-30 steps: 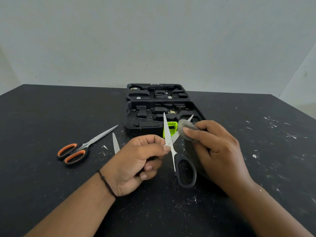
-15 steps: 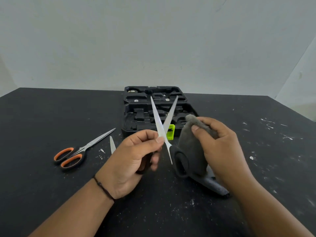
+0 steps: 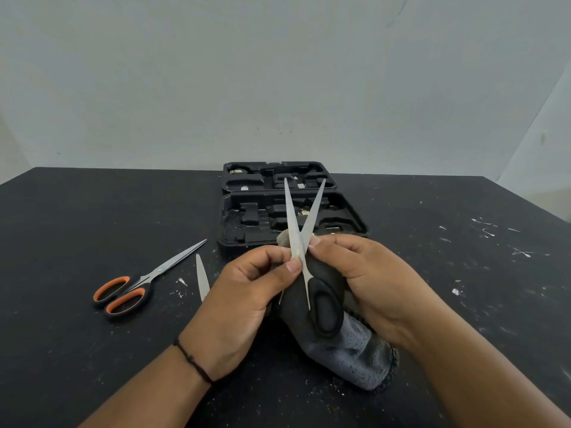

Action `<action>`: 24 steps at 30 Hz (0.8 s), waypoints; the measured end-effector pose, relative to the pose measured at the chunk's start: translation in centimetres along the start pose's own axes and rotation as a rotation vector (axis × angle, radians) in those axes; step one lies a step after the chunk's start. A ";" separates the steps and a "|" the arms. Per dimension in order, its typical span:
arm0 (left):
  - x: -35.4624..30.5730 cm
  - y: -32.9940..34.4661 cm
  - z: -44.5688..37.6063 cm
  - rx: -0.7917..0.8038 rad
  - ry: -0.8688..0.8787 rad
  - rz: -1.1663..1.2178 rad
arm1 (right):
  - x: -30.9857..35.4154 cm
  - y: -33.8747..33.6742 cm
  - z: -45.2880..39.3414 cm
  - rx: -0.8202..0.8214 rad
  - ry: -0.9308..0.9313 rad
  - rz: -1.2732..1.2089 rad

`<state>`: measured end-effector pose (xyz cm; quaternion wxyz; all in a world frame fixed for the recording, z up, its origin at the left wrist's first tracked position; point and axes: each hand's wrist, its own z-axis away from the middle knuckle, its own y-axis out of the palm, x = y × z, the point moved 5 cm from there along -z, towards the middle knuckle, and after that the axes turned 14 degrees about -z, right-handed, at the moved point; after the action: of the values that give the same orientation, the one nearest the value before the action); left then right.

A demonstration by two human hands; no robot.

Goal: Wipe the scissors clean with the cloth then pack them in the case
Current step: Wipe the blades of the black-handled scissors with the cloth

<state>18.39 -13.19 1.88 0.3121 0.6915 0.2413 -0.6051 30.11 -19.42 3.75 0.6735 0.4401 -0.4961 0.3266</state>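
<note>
Far left on the black table (image 3: 77,230) there's a pair of orange-handled scissors (image 3: 136,285) lying flat, blades closed and pointing up toward the case. Just right of them a loose-looking silver blade tip (image 3: 202,278) pokes out from behind the left hand, can't tell what it belongs to.

The left hand (image 3: 247,301) is curled, thumb and fingers pinching the black-handled scissors (image 3: 301,242) near the pivot. Those scissors are held up off the table, blades spread in a V with the tips pointing away, right in front of the open black case (image 3: 278,211). One black handle loop hangs down between the two hands.

The grey cloth (image 3: 349,344) sits under and behind the scissors, its bottom end draped on the table. The right hand (image 3: 370,282) is curled around the cloth, fingertips pressed against the right blade at the crossing. White flecks are scattered over the right side of the table.
</note>
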 end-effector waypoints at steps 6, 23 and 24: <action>0.1 -1.0 -0.1 -0.152 0.033 -0.078 | 2.1 0.2 1.9 -0.086 -0.322 0.544; -1.1 -1.7 0.1 -0.165 0.136 -0.286 | 2.1 0.4 1.2 0.061 -0.160 0.342; -1.2 -1.8 0.0 -0.191 0.129 -0.232 | 2.1 0.2 1.2 0.064 -0.136 0.241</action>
<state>16.87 -11.91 2.77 0.2886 0.6637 0.3955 -0.5655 30.08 -20.41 5.99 0.5796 0.4196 -0.5794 0.3903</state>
